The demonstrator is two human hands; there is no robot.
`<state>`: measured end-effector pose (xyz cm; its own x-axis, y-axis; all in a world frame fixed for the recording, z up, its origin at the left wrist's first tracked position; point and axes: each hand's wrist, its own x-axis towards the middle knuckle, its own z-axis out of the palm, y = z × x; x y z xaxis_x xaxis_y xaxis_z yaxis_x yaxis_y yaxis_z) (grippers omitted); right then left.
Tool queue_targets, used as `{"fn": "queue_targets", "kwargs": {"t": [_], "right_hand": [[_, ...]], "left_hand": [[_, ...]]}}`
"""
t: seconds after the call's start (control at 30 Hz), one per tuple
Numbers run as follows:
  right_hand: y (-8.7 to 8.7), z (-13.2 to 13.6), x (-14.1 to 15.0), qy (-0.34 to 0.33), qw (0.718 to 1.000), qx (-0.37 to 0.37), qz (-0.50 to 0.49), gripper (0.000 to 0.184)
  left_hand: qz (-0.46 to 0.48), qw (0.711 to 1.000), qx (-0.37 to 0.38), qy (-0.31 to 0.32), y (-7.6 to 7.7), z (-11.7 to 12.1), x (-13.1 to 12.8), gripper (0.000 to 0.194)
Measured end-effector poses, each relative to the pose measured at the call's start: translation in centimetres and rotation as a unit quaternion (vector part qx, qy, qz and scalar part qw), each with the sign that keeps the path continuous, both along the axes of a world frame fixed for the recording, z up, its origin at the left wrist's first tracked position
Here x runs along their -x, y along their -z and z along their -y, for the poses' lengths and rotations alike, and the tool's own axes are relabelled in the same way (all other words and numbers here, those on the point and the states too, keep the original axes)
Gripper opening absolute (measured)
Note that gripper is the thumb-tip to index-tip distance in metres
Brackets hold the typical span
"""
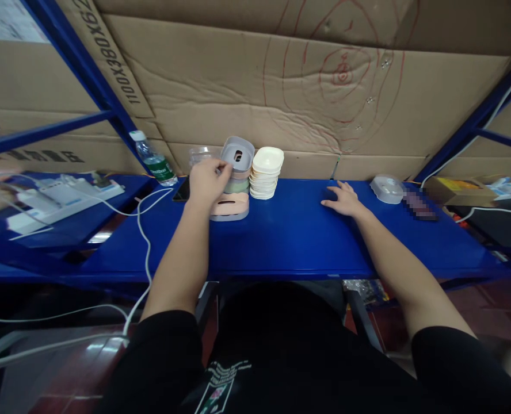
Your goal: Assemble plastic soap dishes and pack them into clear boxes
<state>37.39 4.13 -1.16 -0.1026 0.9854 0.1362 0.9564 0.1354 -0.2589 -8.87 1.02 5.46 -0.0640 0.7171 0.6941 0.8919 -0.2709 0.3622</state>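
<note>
My left hand (210, 180) is at the left side of a stack of soap-box-like plastic parts, its fingers bent together at the near-left edge of the top piece. That piece is a grey plastic tray (242, 150) with a slot in its floor. Pinkish and green parts (238, 185) lie below it, partly hidden by the hand. In front is a pink slotted piece (235, 205) on a grey base. Just right stands a tall stack of cream trays (264, 183). My right hand (344, 198) is at the blue table, fingers spread, holding nothing.
The blue table (290, 241) backs onto a cardboard wall (221, 75). A water bottle (154, 160), a dark phone (181, 191) and white cables (145, 241) are left. A clear plastic box (387, 188) lies right, near a cardboard box (458, 191). A power strip (65, 204) is far left.
</note>
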Motion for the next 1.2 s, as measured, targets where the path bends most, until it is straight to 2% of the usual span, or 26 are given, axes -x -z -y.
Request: {"fn": "queue_targets", "kwargs": {"t": [0.1, 0.27, 0.4, 0.5, 0.97, 1.2], "right_hand": [[0.2, 0.0, 0.3, -0.01, 1.0, 0.01, 0.004, 0.084], [0.4, -0.2, 0.3, -0.021, 0.999, 0.03, 0.017, 0.088], [0.4, -0.2, 0.2, -0.03, 0.998, 0.044, 0.02, 0.088], [0.3, -0.1, 0.1, -0.041, 0.998, 0.048, 0.024, 0.089], [0.5, -0.1, 0.0, -0.051, 0.996, 0.061, 0.03, 0.087], [0.3, 0.0, 0.2, -0.045, 0.996, 0.066, 0.03, 0.087]], "left_hand": [[-0.027, 0.999, -0.027, -0.008, 0.1, 0.5, -2.4, 0.025], [-0.106, 0.99, -0.028, 0.085, 0.9, 0.6, -6.9, 0.032], [-0.151, 0.987, 0.008, 0.059, 0.8, 0.1, -9.2, 0.04], [-0.16, 0.986, 0.025, 0.042, 0.7, -0.2, -9.5, 0.036], [-0.115, 0.99, 0.06, 0.051, 0.5, -0.5, -9.1, 0.025], [-0.109, 0.991, 0.052, 0.059, 0.4, -0.4, -8.8, 0.021]]}}
